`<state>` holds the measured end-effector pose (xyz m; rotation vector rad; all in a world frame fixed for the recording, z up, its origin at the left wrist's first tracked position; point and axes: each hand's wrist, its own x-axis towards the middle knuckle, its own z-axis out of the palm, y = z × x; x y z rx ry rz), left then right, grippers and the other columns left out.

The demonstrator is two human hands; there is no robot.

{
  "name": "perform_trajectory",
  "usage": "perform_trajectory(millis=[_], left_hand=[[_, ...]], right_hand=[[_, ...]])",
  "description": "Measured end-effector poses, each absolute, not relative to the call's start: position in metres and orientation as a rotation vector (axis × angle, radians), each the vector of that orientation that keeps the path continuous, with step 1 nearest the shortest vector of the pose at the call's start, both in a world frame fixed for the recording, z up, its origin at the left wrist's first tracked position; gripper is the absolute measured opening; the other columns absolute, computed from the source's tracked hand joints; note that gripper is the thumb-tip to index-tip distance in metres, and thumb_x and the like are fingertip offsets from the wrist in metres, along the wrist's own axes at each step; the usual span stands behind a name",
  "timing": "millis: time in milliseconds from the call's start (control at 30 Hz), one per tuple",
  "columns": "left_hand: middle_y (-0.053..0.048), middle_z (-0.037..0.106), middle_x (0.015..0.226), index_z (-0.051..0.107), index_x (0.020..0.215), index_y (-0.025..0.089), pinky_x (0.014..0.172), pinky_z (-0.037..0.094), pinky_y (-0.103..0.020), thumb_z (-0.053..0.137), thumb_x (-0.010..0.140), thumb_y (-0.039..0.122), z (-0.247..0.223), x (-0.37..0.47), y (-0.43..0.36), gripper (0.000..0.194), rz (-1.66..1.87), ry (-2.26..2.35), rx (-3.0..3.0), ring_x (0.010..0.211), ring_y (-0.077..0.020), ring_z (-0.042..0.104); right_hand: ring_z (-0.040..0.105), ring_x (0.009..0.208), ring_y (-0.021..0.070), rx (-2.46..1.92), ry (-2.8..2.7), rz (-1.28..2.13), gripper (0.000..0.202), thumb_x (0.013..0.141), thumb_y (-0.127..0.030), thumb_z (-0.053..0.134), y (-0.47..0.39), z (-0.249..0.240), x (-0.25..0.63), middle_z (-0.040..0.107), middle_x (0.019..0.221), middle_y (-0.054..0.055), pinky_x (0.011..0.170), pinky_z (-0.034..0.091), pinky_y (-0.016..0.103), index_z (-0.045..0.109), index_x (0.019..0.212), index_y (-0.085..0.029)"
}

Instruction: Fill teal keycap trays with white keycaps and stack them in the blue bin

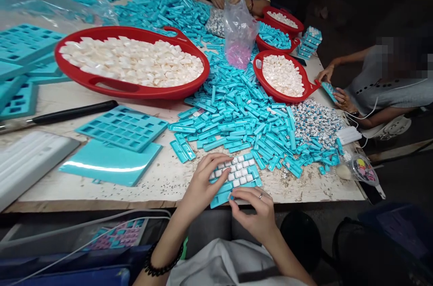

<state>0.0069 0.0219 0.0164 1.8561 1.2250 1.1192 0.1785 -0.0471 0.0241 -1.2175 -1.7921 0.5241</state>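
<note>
A small blue keyboard panel (249, 172) with rows of white keycaps lies near the table's front edge. My left hand (204, 182) holds the panel at its left side, fingers over the far left keys and thumb along the near left ones. At the panel's near edge, my right hand (257, 208), wearing a ring, pinches a small blue-and-white piece (230, 196) between thumb and fingers. Its exact kind is too small to make out. Loose blue strips (233, 117) are heaped just beyond the panel.
A large red basket (131, 92) of white keycaps stands at left, a smaller red basket (282, 98) at right. Blue grid panels (123, 128), a black-handled tool (74, 112) and small white-blue parts (316, 121) lie around. Two other people sit at the far and right sides.
</note>
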Motion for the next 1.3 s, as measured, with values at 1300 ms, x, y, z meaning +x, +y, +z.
perform_trajectory(millis=[1300], left_hand=[[-0.005, 0.069, 0.111, 0.067, 0.111, 0.022, 0.100, 0.048, -0.037, 0.054, 0.100, 0.029, 0.017, 0.002, 0.020, 0.019, 1.195, 1.238, 1.620, 0.111, -0.0219, 0.062]], right_hand=[[0.067, 0.085, 0.0190, -1.072, -2.212, 0.603, 0.022, 0.102, -0.015, 0.054, -0.037, 0.034, 0.166, 0.077, 0.103, 0.001, 0.077, 0.049, 0.034, 0.069, 0.115, -0.025]])
